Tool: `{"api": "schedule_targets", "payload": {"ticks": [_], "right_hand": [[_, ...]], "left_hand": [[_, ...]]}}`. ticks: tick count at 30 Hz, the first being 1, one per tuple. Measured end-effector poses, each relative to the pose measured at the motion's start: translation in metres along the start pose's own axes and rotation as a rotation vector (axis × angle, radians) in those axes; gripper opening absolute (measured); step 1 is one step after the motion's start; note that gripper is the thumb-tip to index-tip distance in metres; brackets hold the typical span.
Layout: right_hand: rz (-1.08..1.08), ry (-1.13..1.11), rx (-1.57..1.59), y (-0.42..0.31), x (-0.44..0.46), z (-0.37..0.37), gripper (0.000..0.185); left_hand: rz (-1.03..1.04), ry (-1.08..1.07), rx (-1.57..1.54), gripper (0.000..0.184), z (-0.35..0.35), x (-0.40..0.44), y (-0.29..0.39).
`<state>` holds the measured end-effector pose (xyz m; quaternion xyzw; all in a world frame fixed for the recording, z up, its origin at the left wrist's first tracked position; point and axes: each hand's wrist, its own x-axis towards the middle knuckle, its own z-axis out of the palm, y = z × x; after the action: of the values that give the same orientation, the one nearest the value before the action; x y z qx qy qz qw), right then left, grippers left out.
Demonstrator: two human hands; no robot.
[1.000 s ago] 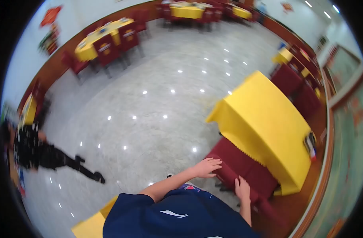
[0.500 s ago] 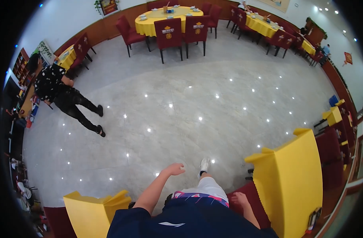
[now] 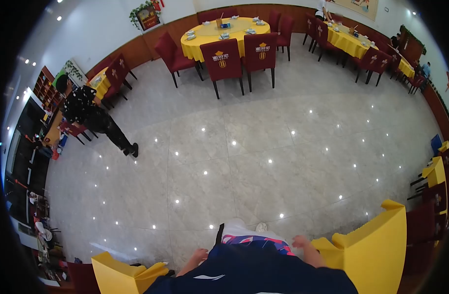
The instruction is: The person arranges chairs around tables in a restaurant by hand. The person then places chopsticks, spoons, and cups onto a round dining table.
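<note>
The wearer's shirt [image 3: 254, 272] is dark navy with a white mark, above white shorts [image 3: 234, 229] patterned in pink and purple. Bright yellow covers the round table [image 3: 207, 50]; the chairs [image 3: 220, 61] are deep red (two show gold emblems on their backs). The floor [image 3: 254, 181] is grey, faintly veined. One bystander [image 3: 94, 115] wears black, the top white-flecked.

One left hand [image 3: 200, 255] and one right hand [image 3: 300, 241] show, with one white shoe [image 3: 261, 227] and two near yellow cloths [image 3: 374, 255]. Beyond are one person in black [image 3: 94, 112], one round table [image 3: 205, 45] and two chairs [image 3: 222, 63] at its front. The many farthest chairs are too small to count.
</note>
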<state>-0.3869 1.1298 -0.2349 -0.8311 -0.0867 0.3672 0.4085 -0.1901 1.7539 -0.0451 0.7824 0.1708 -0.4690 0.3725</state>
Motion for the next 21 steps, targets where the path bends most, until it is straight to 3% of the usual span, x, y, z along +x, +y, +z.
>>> {"api": "schedule_targets", "payload": {"ticks": [1,2,4,5,7,8,10,12,13,17,21], "right_hand": [[0.341,0.087,0.215,-0.012,0.012,-0.044,0.027],[0.680,0.179,0.423,-0.034,0.031,-0.104,0.027],[0.774,0.419,0.566,-0.102,0.055,-0.222,0.031],[0.718,0.472,0.567,-0.104,0.077,-0.261,0.032],[0.642,0.555,0.569,-0.122,0.116,-0.337,0.034],[0.619,0.589,0.569,-0.143,0.135,-0.374,0.034],[0.548,0.612,0.571,-0.157,0.175,-0.423,0.035],[0.515,0.611,0.616,-0.188,0.200,-0.457,0.035],[0.478,0.595,0.684,-0.196,0.204,-0.466,0.036],[0.561,0.460,0.800,-0.195,0.224,-0.494,0.038],[0.763,0.509,0.880,-0.153,0.213,-0.491,0.038]], "left_hand": [[-0.016,0.048,-0.148,0.025,0.007,-0.021,0.047],[-0.017,0.047,-0.153,0.025,0.006,0.008,0.039],[0.585,0.096,0.231,0.031,0.014,0.082,0.025],[0.589,0.096,0.219,0.031,0.013,0.089,0.049],[0.183,0.089,-0.139,0.034,0.010,0.101,0.104],[0.190,0.078,-0.151,0.034,0.001,0.115,0.126],[0.027,-0.020,-0.099,0.036,-0.029,0.150,0.138],[0.209,-0.061,0.410,0.037,-0.068,0.165,0.177],[0.203,-0.079,0.403,0.037,-0.081,0.174,0.193],[-0.185,0.120,-0.409,0.030,-0.135,0.277,0.309],[0.147,0.159,0.006,0.027,-0.170,0.367,0.447]]}}
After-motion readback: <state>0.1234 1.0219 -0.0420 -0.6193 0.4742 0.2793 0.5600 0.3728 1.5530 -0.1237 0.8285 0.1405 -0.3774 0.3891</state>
